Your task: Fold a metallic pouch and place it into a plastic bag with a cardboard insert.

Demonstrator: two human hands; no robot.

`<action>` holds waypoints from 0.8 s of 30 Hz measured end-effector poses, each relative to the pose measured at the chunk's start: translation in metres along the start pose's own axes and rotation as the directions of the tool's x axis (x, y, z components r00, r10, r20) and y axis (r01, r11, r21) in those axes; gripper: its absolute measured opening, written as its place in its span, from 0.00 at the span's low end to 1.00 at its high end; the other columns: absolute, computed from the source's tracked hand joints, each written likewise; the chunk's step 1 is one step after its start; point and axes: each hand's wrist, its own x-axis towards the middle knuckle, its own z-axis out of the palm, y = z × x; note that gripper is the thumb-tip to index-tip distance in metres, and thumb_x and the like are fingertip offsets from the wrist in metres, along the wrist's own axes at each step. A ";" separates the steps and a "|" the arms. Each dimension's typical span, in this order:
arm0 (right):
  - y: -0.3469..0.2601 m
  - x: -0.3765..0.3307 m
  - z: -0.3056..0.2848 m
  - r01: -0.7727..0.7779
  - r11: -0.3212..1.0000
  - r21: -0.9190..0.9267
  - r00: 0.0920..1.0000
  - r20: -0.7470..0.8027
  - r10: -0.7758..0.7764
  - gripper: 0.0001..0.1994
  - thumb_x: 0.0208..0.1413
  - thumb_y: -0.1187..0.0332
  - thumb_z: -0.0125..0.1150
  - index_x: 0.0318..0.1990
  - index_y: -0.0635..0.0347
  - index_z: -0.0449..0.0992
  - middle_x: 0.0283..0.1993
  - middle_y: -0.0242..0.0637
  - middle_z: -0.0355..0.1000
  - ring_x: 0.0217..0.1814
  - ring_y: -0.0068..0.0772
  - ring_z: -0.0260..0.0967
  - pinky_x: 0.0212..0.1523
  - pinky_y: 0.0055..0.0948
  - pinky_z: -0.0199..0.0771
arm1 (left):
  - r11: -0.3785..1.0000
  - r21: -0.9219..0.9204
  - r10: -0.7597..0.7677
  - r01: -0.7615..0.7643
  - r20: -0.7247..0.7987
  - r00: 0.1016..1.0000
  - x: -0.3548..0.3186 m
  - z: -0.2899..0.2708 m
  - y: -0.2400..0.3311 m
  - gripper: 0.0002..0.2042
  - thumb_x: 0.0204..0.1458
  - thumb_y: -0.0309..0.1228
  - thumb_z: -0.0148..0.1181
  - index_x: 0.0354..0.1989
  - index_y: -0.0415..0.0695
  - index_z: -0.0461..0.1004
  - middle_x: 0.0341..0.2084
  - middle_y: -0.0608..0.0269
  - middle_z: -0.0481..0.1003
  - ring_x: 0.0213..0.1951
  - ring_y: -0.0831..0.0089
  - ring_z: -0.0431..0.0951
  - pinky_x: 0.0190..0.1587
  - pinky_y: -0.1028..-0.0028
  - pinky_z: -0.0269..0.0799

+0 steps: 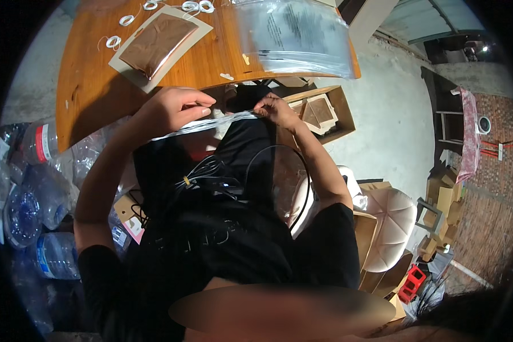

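Above my lap, a thin clear plastic bag [202,126] stretches in a narrow band, seen nearly edge-on. My right hand [276,111] pinches its right end between thumb and fingers. My left hand [175,109] is over its left part, fingers stretched out and a small gap between them and the thumb. Whether the left thumb touches the plastic, I cannot tell. On the wooden table beyond, a shiny copper-coloured sheet [158,45] lies on a light card [202,27]. A stack of clear plastic bags [296,37] rests at the table's right.
Several white rings of cord [126,20] lie along the table's [85,74] far left. Right of my lap stands an open cardboard box [345,108] holding copper-coloured pieces. Large clear plastic bottles [57,253] crowd the left side. A coiled black cable [202,171] lies across my lap.
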 end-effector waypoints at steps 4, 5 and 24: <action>-0.022 -0.002 -0.013 -0.157 0.953 0.259 0.987 0.077 0.142 0.05 0.53 0.69 0.62 0.34 0.60 0.77 0.34 0.33 0.68 0.36 0.27 0.69 0.40 0.23 0.69 | 0.995 -0.081 -0.058 0.064 0.075 0.995 0.003 0.005 0.001 0.11 0.52 0.27 0.56 0.41 0.32 0.74 0.33 0.51 0.77 0.36 0.68 0.78 0.39 0.74 0.71; -0.035 -0.003 -0.021 -0.115 0.982 0.151 0.992 0.070 0.106 0.06 0.54 0.68 0.61 0.35 0.61 0.77 0.34 0.32 0.69 0.37 0.25 0.68 0.41 0.21 0.69 | 0.989 -0.118 -0.074 0.085 0.094 0.993 0.004 0.009 0.000 0.12 0.53 0.29 0.55 0.41 0.34 0.74 0.34 0.51 0.77 0.37 0.66 0.77 0.40 0.73 0.71; -0.178 0.017 -0.037 0.316 0.432 0.845 0.948 -0.300 -0.106 0.26 0.63 0.45 0.36 0.42 0.61 0.69 0.38 0.36 0.69 0.42 0.28 0.65 0.47 0.26 0.66 | 0.917 -0.383 0.178 -0.112 0.141 0.974 0.097 -0.011 0.075 0.15 0.60 0.39 0.47 0.46 0.45 0.74 0.25 0.65 0.75 0.19 0.87 0.68 0.21 0.86 0.64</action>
